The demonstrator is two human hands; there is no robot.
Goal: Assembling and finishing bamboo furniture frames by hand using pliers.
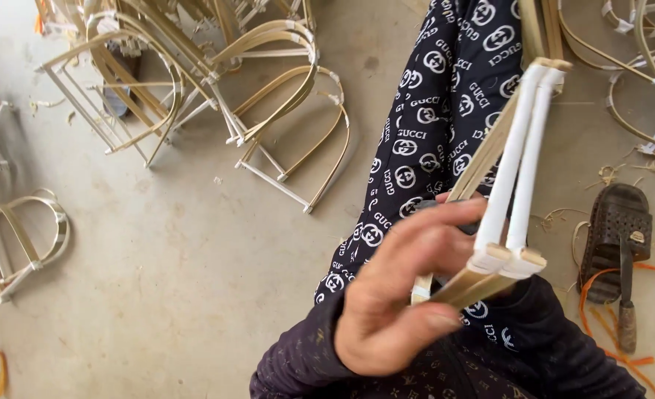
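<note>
- Nearest the camera, at the bottom centre, one hand (pixel 398 295) rises out of a dark patterned sleeve (pixel 305 362); it is probably the left hand, though that cannot be told for sure.
- Its fingers are long and nearly straight, pressed side by side, with the thumb (pixel 423 319) folded in below them, so that fingers and thumb clamp the near end of a bundle of sticks (pixel 508 177).
- The bundle is made of two smooth white round rods and several flat, pale tan strips (they look like split bamboo). It slants up and to the right, away from the camera.
- Small square-cut wooden blocks (pixel 506 258) cap the near ends of the white rods, just beside the fingertips.
- No other hand shows.
- Behind the bundle lies a leg in dark trousers (pixel 431 125) printed with a repeating white pattern.
- To the right, on the floor, a dark brown perforated sandal (pixel 616 229) rests beside a knife (pixel 626 295) with a worn wooden handle, over loose orange cord (pixel 601 310).
- The floor (pixel 180 266) is dull grey concrete, dusty and strewn with thin shavings.
- At the near left lies a single small arched frame (pixel 17 236) of bent strips.
- Farther off, upper left to centre, a heap of arched frames (pixel 216 81) is piled up, each a curved tan hoop on a straight white base bar.
- More curved strips (pixel 638 66) lie at the far right.
</note>
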